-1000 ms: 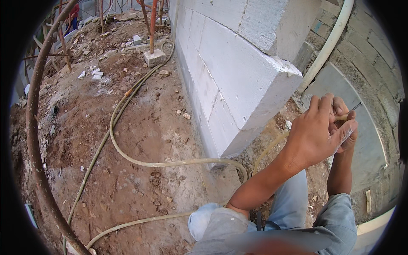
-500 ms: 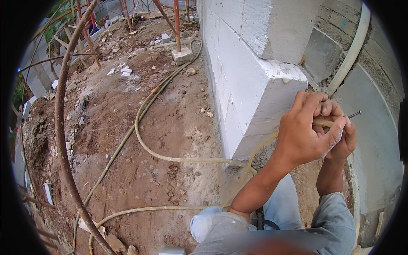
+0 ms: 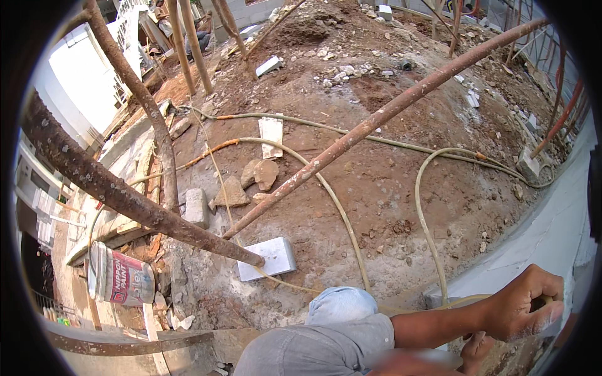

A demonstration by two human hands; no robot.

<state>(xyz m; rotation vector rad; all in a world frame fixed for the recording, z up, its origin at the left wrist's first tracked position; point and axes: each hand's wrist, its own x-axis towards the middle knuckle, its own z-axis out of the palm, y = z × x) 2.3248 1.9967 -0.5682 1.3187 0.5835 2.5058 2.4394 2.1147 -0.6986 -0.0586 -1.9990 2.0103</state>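
At the lower right, next to the white block wall, my left hand is closed, its fingers curled round a pale yellow hose. A short bit of the hose shows inside the curl. Below it, partly hidden behind my left forearm, is my right hand; too little of its fingers shows to tell what they hold. The thin nail-like rod seen earlier by that hand is out of sight. On the ground the same kind of pale hose runs in a loop toward the wall foot.
A rusty pole slants across the view; its foot meets another pole over a white block. A paint bucket lies tilted at left. Stones and an upper hose lie on the brown soil.
My view has swung left, bringing the poles, bucket and block in. My hands now appear lower at the right edge, the left still curled round the hose; the right is mostly hidden.
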